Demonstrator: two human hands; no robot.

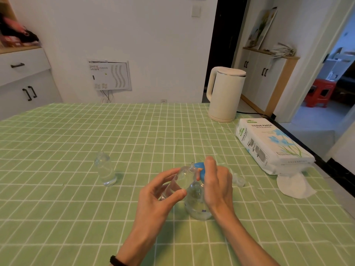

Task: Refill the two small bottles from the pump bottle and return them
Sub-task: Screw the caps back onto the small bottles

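Note:
A clear pump bottle (196, 204) with a blue pump head (199, 167) stands on the green checked tablecloth (76, 208). My right hand (217, 185) rests on the pump head, fingers laid over its top. My left hand (159, 196) grips a small clear bottle (177, 181), tilted with its open mouth up against the pump's nozzle. A second small clear bottle (105, 169) stands upright and uncapped to the left, with some clear liquid in it. Two small clear caps (239, 180) lie just right of my right hand.
A cream electric kettle (223, 95) stands at the back right with its black cord running off the edge. A tissue paper pack (272, 146) lies along the right edge, with a loose white tissue (294, 185) in front of it.

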